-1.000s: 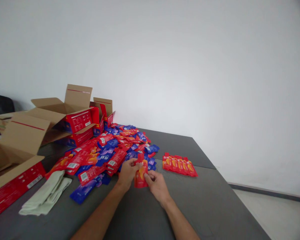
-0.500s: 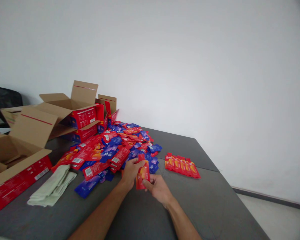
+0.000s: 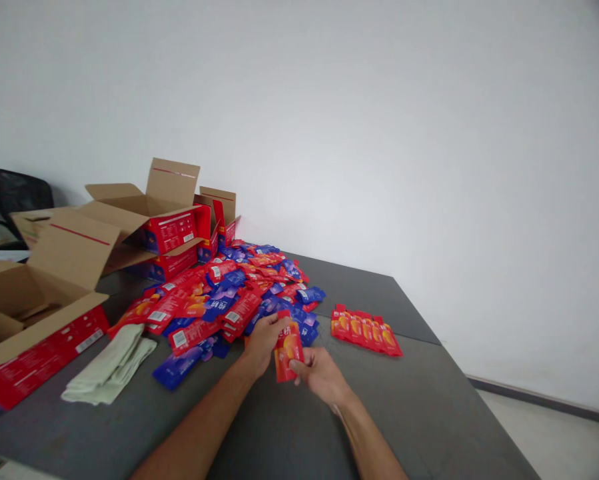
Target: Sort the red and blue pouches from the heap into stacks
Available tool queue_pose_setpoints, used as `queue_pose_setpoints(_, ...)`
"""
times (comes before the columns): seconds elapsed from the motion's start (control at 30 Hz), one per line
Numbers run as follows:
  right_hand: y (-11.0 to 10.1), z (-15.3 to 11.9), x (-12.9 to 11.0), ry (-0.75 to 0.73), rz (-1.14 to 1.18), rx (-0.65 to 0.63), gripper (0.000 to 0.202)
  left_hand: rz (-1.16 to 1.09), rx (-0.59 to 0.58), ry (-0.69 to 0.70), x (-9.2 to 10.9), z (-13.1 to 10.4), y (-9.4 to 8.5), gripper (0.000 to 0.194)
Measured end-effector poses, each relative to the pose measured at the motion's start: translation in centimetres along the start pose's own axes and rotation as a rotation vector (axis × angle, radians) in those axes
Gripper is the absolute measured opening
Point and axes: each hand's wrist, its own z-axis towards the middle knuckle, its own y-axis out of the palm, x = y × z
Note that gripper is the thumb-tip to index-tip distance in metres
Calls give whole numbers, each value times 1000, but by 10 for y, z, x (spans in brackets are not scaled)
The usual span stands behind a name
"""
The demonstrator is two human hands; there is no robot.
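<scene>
A: What is at the centre?

B: A person's left hand (image 3: pixel 260 341) and right hand (image 3: pixel 322 373), both bare, with a red packet (image 3: pixel 292 347) between them, over a dark table (image 3: pixel 429 413).

A: How do they hold it?

B: The left is partly curled, gripping the packet near its upper left edge. The right pinches the lower right corner, thumb in front, fingers bent. The packet tilts slightly, its orange picture showing. I cannot tell whether another lies behind it.

A: And close by?

B: Just beyond the left hand spreads a loose pile of red and blue packets (image 3: pixel 241 311). To the right, apart from it, a neat row of red packets (image 3: pixel 364 331) lies overlapping.

A: Farther out?

B: On the left, a folded pale cloth (image 3: pixel 110 368), an open carton (image 3: pixel 44 357), more red cartons (image 3: pixel 175 230) behind, a black chair (image 3: pixel 22 195), and a plain wall (image 3: pixel 379 133).
</scene>
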Motion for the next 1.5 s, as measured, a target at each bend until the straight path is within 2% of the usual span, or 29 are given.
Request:
queue_pose_setpoints(0.17,11,0,-3,-3,99,-8,33,-3,56,4,1,2,-1,30)
queue_pose_setpoints(0.4,9,1,-14,75,134,121,28,-199,-22,-52,11,-1,3,38)
queue_pose_setpoints(0.7,5,-4,-17,54,157,83,31,-236,45,-35,14,-4,10,41)
queue_pose_setpoints(0.8,1,-4,-15,64,167,103,35,-259,-36,-24,20,-5,8,41)
queue_pose_setpoints(0.87,-2,-4,-12,71,189,128,36,-200,-103,-25,22,-6,6,46)
queue_pose_setpoints(0.93,-4,-3,-10,69,210,155,37,-98,-116,-32,19,-6,3,52)
queue_pose_setpoints(1.07,-5,-1,-7,58,247,160,40,-12,-92,-16,9,-4,0,54)
queue_pose_setpoints(1.17,-6,-2,-6,63,266,150,44,10,-74,18,6,-3,0,47)
queue_pose_setpoints(1.33,-11,-1,-6,39,261,199,48,120,26,36,3,-2,5,37)
queue_pose_setpoints(1.4,-16,0,-5,18,247,265,49,168,3,2,-2,-4,10,35)
queue_pose_setpoints(1.5,-26,4,-2,12,219,384,48,228,-110,-29,-13,-7,25,40)
